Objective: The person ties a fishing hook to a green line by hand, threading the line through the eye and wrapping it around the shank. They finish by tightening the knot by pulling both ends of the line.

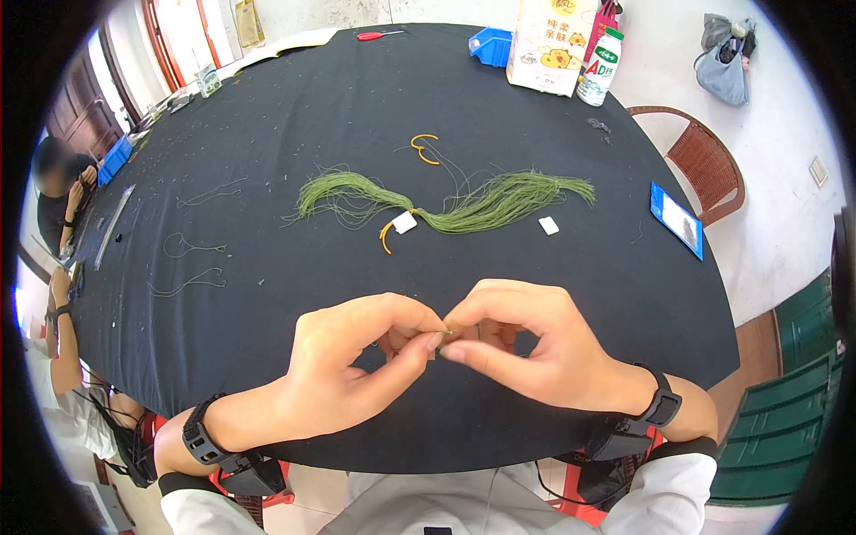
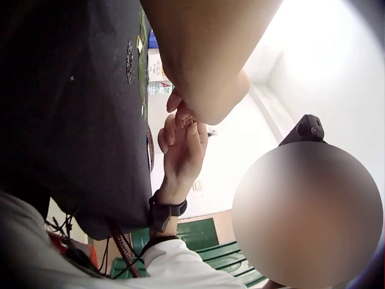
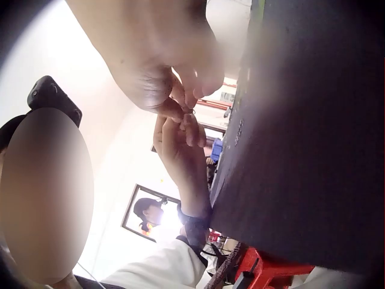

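Note:
My left hand [image 1: 337, 361] and right hand [image 1: 563, 352] meet fingertip to fingertip over the near part of the black table. Between them the thumbs and index fingers pinch a thin green thread [image 1: 450, 333], of which only a tiny bit shows. A small dark curved piece [image 3: 191, 111] shows at the fingertips in the right wrist view; I cannot tell what it is. Beyond the hands lies a long bundle of green threads [image 1: 499, 203], tied at its middle with a yellow tie, a white tag [image 1: 405, 222] beside the tie.
Looped threads [image 1: 192, 245] lie at the left. A yellow ring-like piece [image 1: 426, 150], a white square [image 1: 548, 226] and a blue packet [image 1: 678, 221] lie farther out. At the back stand a bottle [image 1: 600, 69], a paper bag [image 1: 551, 45] and a blue bin [image 1: 490, 46]. Other people sit at the left.

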Demonstrator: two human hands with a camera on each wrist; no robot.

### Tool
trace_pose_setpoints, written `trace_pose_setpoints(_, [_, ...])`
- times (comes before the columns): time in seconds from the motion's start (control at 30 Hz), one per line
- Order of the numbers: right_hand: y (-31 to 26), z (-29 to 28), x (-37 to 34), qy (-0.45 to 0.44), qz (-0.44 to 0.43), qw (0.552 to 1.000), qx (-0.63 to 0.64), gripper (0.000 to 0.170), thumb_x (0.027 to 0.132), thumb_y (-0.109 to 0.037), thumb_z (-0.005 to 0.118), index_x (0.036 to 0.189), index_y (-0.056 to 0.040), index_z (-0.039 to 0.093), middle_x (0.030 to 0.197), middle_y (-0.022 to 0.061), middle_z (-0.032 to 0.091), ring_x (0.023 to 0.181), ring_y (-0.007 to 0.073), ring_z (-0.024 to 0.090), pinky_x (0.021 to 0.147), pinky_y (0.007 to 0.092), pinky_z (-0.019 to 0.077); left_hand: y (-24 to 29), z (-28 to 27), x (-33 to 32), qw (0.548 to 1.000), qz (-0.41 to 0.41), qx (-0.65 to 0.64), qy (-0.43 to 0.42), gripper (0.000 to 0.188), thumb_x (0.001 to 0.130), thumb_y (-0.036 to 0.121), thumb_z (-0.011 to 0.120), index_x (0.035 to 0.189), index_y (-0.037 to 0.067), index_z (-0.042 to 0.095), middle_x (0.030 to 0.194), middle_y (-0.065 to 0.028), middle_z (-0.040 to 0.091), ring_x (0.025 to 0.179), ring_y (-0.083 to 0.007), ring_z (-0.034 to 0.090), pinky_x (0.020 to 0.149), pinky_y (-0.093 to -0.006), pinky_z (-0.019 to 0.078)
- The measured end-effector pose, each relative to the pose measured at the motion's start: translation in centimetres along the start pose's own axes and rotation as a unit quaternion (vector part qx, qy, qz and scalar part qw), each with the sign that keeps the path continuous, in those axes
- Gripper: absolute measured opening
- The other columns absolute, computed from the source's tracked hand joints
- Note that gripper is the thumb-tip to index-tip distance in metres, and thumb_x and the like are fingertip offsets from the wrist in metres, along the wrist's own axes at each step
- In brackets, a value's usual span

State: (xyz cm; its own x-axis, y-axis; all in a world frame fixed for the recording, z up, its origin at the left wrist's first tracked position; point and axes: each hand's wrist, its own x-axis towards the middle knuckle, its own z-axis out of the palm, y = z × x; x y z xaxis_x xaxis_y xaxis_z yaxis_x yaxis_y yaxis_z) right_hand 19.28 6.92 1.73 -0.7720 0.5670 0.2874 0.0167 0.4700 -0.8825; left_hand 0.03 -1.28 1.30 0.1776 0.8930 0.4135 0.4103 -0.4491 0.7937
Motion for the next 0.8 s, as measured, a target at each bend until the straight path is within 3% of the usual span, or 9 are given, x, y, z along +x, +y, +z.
trace_pose_setpoints(0.17, [0.13, -0.21, -0.12, 0.000, 0.019, 0.999, 0.031, 0.007, 0.082, -0.007, 0.066, 0.087, -0.0031, 0.064, 0.071, 0.0005, 0.056, 0.055, 0.0031, 0.046, 0.047, 0.0193, 0.0349, -0.33, 0.53, -0.05, 0.999, 0.011, 0.000, 0.032, 0.011, 0.080, -0.004, 0.063, 0.090, 0.000, 0.062, 0.075, -0.0050, 0.063, 0.060, -0.0091, 0.060, 0.053, -0.0214, 0.0467])
trace_pose_setpoints(0.37, [-0.62, -0.54, -0.11, -0.047, 0.118, 0.978, 0.168, 0.007, 0.087, -0.005, 0.060, 0.089, 0.0010, 0.063, 0.080, 0.0020, 0.058, 0.062, 0.0053, 0.051, 0.051, 0.0187, 0.0400, -0.20, 0.50, 0.14, 0.994, 0.083, 0.065, 0.041, 0.015, 0.077, -0.007, 0.063, 0.090, 0.001, 0.062, 0.074, -0.0068, 0.063, 0.058, -0.0131, 0.061, 0.052, -0.0237, 0.0477])
trace_pose_setpoints(0.53, [-0.56, -0.28, -0.20, -0.032, 0.110, 0.974, 0.193, 0.008, 0.089, -0.005, 0.059, 0.089, 0.0025, 0.062, 0.080, 0.0032, 0.057, 0.061, 0.0056, 0.052, 0.050, 0.0192, 0.0411, -0.39, 0.60, 0.28, 0.982, 0.147, 0.107, 0.055, 0.018, 0.074, -0.009, 0.063, 0.089, 0.001, 0.061, 0.074, -0.0086, 0.063, 0.058, -0.0159, 0.061, 0.052, -0.0244, 0.0481])
trace_pose_setpoints(0.63, [-0.36, -0.06, -0.32, -0.021, 0.102, 0.976, 0.189, 0.008, 0.089, -0.004, 0.059, 0.089, 0.0027, 0.062, 0.080, 0.0035, 0.056, 0.061, 0.0055, 0.052, 0.049, 0.0192, 0.0406, -0.37, 0.58, 0.38, 0.980, 0.154, 0.113, 0.050, 0.019, 0.073, -0.009, 0.064, 0.090, 0.000, 0.061, 0.074, -0.0089, 0.063, 0.058, -0.0158, 0.061, 0.051, -0.0243, 0.0482])
trace_pose_setpoints(0.8, [-0.22, -0.15, -0.41, -0.018, 0.101, 0.981, 0.163, 0.007, 0.088, -0.003, 0.058, 0.088, 0.0027, 0.062, 0.080, 0.0037, 0.056, 0.060, 0.0054, 0.051, 0.049, 0.0190, 0.0397, -0.17, 0.64, 0.22, 0.990, 0.099, 0.092, 0.036, 0.019, 0.074, -0.009, 0.064, 0.090, 0.000, 0.061, 0.075, -0.0083, 0.063, 0.059, -0.0153, 0.062, 0.051, -0.0246, 0.0490])
